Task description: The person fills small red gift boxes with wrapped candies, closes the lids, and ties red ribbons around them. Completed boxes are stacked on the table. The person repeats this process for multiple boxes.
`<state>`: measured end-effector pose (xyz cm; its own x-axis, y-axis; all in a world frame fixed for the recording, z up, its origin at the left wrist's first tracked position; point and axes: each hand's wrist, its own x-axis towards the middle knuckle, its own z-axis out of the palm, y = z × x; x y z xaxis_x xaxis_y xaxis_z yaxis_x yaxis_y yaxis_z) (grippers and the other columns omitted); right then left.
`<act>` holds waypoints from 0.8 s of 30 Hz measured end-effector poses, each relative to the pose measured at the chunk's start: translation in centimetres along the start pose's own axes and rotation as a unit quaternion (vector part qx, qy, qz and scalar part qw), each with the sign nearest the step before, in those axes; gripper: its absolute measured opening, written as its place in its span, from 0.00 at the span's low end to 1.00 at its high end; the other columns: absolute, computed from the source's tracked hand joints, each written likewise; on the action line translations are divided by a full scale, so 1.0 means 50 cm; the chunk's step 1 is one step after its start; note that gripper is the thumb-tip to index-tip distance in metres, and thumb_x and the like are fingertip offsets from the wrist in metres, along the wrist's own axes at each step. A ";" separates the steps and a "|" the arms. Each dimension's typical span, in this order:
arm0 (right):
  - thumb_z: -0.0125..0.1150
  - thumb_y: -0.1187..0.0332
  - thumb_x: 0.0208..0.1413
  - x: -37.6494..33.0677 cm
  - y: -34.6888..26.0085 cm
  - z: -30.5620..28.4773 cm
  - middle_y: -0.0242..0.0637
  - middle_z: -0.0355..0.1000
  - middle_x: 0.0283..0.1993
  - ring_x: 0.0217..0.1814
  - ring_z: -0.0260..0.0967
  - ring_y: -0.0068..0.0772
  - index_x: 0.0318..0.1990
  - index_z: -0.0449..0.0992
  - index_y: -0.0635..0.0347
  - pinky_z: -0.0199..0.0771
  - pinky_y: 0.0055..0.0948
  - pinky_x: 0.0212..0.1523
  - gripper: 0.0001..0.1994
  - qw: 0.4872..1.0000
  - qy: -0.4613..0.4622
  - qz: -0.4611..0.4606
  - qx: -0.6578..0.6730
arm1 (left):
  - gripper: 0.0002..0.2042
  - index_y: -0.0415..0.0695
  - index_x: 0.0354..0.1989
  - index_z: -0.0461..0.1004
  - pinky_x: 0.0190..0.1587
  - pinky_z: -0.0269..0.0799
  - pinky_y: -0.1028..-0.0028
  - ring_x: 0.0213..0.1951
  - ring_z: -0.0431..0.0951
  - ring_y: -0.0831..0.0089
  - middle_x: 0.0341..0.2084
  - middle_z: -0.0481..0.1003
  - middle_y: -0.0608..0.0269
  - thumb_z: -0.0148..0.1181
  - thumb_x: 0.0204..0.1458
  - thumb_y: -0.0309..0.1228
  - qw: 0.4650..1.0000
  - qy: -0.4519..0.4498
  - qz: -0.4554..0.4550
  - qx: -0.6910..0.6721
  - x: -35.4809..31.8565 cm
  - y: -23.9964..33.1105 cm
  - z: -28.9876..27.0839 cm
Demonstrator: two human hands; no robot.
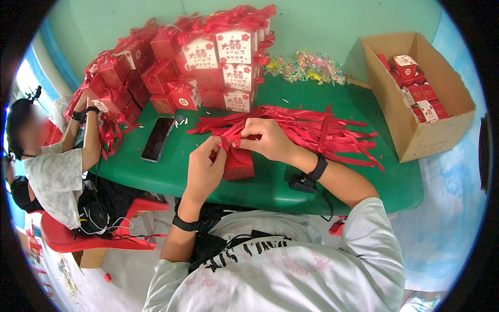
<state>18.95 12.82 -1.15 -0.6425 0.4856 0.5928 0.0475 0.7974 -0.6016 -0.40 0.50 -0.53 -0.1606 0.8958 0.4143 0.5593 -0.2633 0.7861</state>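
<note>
Pinching red ribbon [232, 139] atop small red box [238, 164] w/ both hands.

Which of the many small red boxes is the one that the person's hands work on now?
It is the small red box alone at the near table edge, between left hand and right hand, with ribbon on top. The others are stacked at the back or packed in the cardboard carton.
</note>
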 end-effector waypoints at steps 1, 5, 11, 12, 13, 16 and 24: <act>0.74 0.61 0.57 0.001 -0.007 0.003 0.43 0.76 0.34 0.36 0.77 0.46 0.36 0.84 0.62 0.76 0.41 0.39 0.12 1.000 -0.003 0.002 0.013 | 0.07 0.34 0.43 0.81 0.33 0.71 0.71 0.27 0.75 0.67 0.29 0.78 0.55 0.62 0.58 0.20 1.000 0.013 0.017 -0.008 0.001 -0.006 0.004; 0.76 0.66 0.56 -0.002 -0.012 0.013 0.37 0.73 0.31 0.32 0.71 0.31 0.37 0.85 0.64 0.71 0.32 0.34 0.10 0.999 0.014 -0.021 0.020 | 0.06 0.38 0.41 0.82 0.30 0.69 0.66 0.23 0.72 0.60 0.23 0.71 0.52 0.65 0.57 0.22 0.995 0.025 0.083 0.047 0.003 0.006 0.000; 0.76 0.67 0.56 0.000 -0.033 0.013 0.38 0.75 0.32 0.32 0.72 0.34 0.38 0.85 0.65 0.72 0.34 0.35 0.10 0.999 0.020 -0.029 -0.005 | 0.05 0.39 0.40 0.83 0.29 0.71 0.64 0.25 0.77 0.57 0.24 0.73 0.53 0.66 0.57 0.24 0.985 0.048 0.135 0.098 0.002 0.011 -0.004; 0.75 0.65 0.56 0.001 -0.036 0.012 0.41 0.75 0.32 0.35 0.74 0.39 0.37 0.85 0.65 0.74 0.37 0.37 0.11 1.000 0.012 -0.024 -0.007 | 0.05 0.39 0.39 0.83 0.29 0.72 0.64 0.25 0.77 0.56 0.24 0.73 0.54 0.67 0.56 0.24 0.983 0.052 0.136 0.110 0.000 0.011 -0.004; 0.74 0.64 0.56 0.003 -0.040 0.011 0.44 0.76 0.33 0.37 0.76 0.45 0.36 0.84 0.65 0.76 0.41 0.39 0.11 1.000 0.004 -0.019 -0.009 | 0.04 0.40 0.38 0.82 0.29 0.72 0.63 0.26 0.77 0.56 0.25 0.74 0.55 0.67 0.55 0.24 0.981 0.057 0.138 0.122 -0.001 0.012 -0.004; 0.70 0.63 0.58 0.003 -0.047 0.009 0.46 0.77 0.36 0.40 0.78 0.51 0.37 0.83 0.64 0.77 0.46 0.42 0.11 0.999 -0.017 -0.013 -0.025 | 0.04 0.41 0.36 0.81 0.30 0.74 0.63 0.27 0.79 0.55 0.26 0.75 0.55 0.68 0.53 0.25 0.973 0.061 0.151 0.166 -0.004 0.017 -0.004; 0.63 0.65 0.63 -0.002 -0.076 0.008 0.45 0.73 0.39 0.39 0.76 0.57 0.41 0.78 0.61 0.78 0.51 0.37 0.09 0.990 -0.055 -0.048 -0.121 | 0.03 0.44 0.34 0.79 0.30 0.76 0.61 0.29 0.80 0.56 0.29 0.76 0.59 0.67 0.53 0.26 0.947 0.045 0.214 0.236 -0.004 0.019 -0.010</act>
<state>18.53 9.63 0.88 -0.7321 0.3725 0.5704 0.1557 0.9066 -0.3923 -0.25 -0.13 0.38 0.1058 0.7033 0.7030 0.8864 -0.3870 0.2538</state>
